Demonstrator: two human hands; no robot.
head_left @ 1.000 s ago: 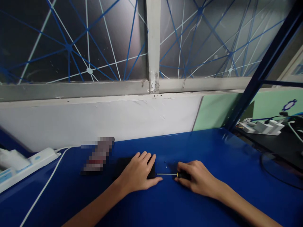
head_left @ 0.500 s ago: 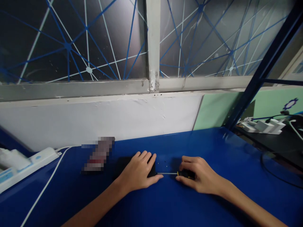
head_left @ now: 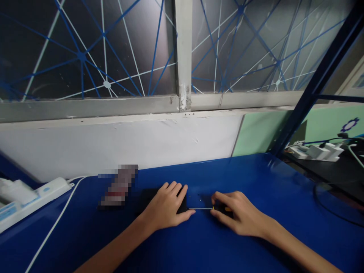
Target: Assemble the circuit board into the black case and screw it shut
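My left hand (head_left: 168, 206) lies over a dark, flat, box-like object (head_left: 183, 204) on the blue table, fingers across its top and thumb along the near side. Much of that object is hidden under the hand, so its exact kind does not show. A screwdriver (head_left: 202, 208) lies level, its thin metal shaft reaching the object's right side. My right hand (head_left: 237, 212) grips its black and yellow handle between thumb and fingers. Just beyond the shaft, several tiny pieces that look like screws (head_left: 200, 200) rest on the table.
Left of my hands lies a blurred-out rectangular item (head_left: 118, 187). A white power strip (head_left: 36, 197) with a white cable (head_left: 54, 223) occupies the table's left side. At right, a black surface holds plugs and adapters (head_left: 318, 151) beside a blue metal post (head_left: 298, 110). Behind stands a white panel (head_left: 142, 140).
The fingers of my right hand have shifted slightly along and around the handle, and its yellow part shows differently. My left hand and the dark object stay where they were.
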